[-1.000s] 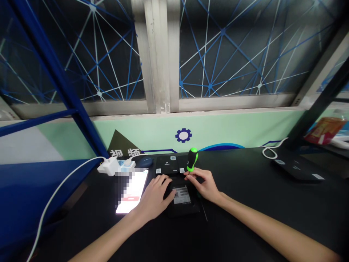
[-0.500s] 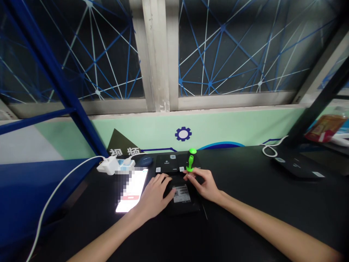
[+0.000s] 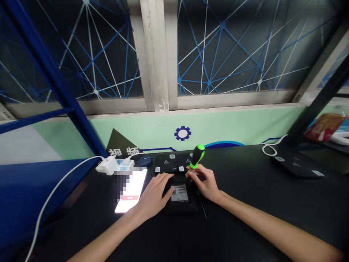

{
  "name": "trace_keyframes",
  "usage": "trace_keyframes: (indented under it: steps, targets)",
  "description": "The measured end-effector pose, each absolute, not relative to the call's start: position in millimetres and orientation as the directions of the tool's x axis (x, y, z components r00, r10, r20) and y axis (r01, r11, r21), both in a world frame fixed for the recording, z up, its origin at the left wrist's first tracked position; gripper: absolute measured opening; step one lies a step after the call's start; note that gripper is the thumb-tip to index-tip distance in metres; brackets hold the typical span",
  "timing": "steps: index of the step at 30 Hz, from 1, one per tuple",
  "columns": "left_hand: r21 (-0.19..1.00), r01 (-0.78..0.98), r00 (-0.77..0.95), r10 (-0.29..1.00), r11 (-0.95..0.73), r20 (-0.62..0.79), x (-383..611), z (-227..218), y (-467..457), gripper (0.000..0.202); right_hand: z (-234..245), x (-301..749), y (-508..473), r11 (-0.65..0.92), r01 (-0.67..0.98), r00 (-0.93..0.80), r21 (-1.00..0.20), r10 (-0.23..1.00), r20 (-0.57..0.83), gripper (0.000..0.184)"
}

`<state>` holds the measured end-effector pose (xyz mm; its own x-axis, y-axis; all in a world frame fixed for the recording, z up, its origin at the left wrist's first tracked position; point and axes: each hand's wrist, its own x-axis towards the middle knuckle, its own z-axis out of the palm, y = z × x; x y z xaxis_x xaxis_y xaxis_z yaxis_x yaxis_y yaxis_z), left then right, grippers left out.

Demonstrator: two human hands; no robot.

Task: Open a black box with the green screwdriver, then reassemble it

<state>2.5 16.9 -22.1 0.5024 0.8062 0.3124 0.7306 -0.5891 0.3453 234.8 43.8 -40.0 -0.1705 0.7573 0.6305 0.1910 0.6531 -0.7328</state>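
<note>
A flat black box point(image 3: 181, 207) with a white label point(image 3: 179, 193) lies in front of me on the black table. My left hand point(image 3: 155, 190) rests on its left side, fingers stretched out and the thumb by the label. Above the far right part of the box, my right hand point(image 3: 204, 180) pinches the lower end of a black and green screwdriver point(image 3: 197, 156). Its handle points up and leans a little right; the tip is hidden by the fingers. Under the right hand, a thin metal shaft point(image 3: 203, 208) lies along the box's right edge.
Two black boxes, one on the left point(image 3: 165, 164) and one on the right point(image 3: 183, 160), lie behind. A lit phone point(image 3: 133, 191), a dark blue mouse point(image 3: 144, 161) and white plugs point(image 3: 108, 165) are at left. Another black device point(image 3: 297, 167) and a white cable point(image 3: 269, 149) are at right.
The screwdriver's handle has swung from leaning toward me to more upright and slightly right. My right hand has turned a little with it; my left hand has hardly moved.
</note>
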Motion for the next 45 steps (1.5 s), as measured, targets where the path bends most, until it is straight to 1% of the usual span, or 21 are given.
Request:
trace_keyframes:
  steps: [2, 5, 7, 9, 11, 13, 15, 19, 25, 31, 35, 40, 45]
  targets:
    - [0.343, 0.732, 0.496, 0.805, -0.589, 0.324, 2.1, -19.7, 16.4, 0.032, -41.0, 234.9, 43.6, 0.639, 0.185, -0.163, -0.747, 0.769, 0.618, 0.017]
    - [0.325, 0.786, 0.430, 0.843, -0.525, 0.322, 0.3, -17.0, 16.6, 0.031, -41.8, 234.4, 43.8, 0.631, 0.176, -0.155, -0.756, 0.776, 0.611, 0.018]
    - [0.317, 0.826, 0.391, 0.878, -0.467, 0.274, -0.9, -15.4, 17.0, 0.033, -42.0, 233.9, 44.1, 0.627, 0.164, -0.159, -0.762, 0.779, 0.607, 0.018]
    - [0.318, 0.841, 0.387, 0.898, -0.437, 0.210, -1.7, -13.8, 17.0, 0.033, -42.1, 233.4, 44.6, 0.623, 0.152, -0.174, -0.768, 0.781, 0.599, 0.018]
    - [0.328, 0.837, 0.404, 0.899, -0.437, 0.167, -2.0, -12.2, 16.6, 0.036, -42.1, 233.0, 45.3, 0.616, 0.139, -0.188, -0.775, 0.785, 0.591, 0.017]
    - [0.329, 0.830, 0.426, 0.893, -0.450, 0.146, -2.3, -10.9, 16.1, 0.044, -42.0, 232.7, 46.1, 0.605, 0.119, -0.187, -0.787, 0.792, 0.581, 0.017]
    - [0.309, 0.828, 0.449, 0.883, -0.468, 0.133, -2.8, -10.3, 16.1, 0.049, -41.8, 232.6, 46.5, 0.593, 0.089, -0.177, -0.800, 0.800, 0.573, 0.017]
    - [0.248, 0.830, 0.478, 0.867, -0.499, 0.142, -3.9, -11.1, 16.6, 0.049, -40.7, 233.0, 45.6, 0.585, 0.049, -0.178, -0.809, 0.803, 0.569, 0.017]
    - [0.234, 0.862, 0.422, 0.892, -0.450, 0.160, -1.8, -13.4, 15.3, 0.052, -40.3, 233.9, 44.2, 0.611, 0.103, -0.203, -0.785, 0.786, 0.584, 0.015]
    - [0.233, 0.864, 0.424, 0.894, -0.447, 0.143, 2.2, -13.5, 14.7, 0.047, -39.8, 233.9, 44.5, 0.635, 0.183, -0.198, -0.751, 0.772, 0.604, 0.017]
    - [0.205, 0.882, 0.401, 0.905, -0.424, 0.145, 2.2, -14.9, 16.0, 0.043, -39.0, 234.4, 44.6, 0.639, 0.193, -0.196, -0.744, 0.768, 0.609, 0.016]
    - [0.166, 0.893, 0.398, 0.906, -0.418, 0.145, 0.6, -19.2, 17.5, 0.046, -39.8, 233.9, 46.3, 0.634, 0.203, -0.208, -0.746, 0.773, 0.600, 0.014]
    - [0.157, 0.897, 0.394, 0.909, -0.413, 0.136, 0.6, -20.8, 18.5, 0.046, -37.6, 231.7, 47.6, 0.622, 0.212, -0.218, -0.754, 0.782, 0.584, 0.018]
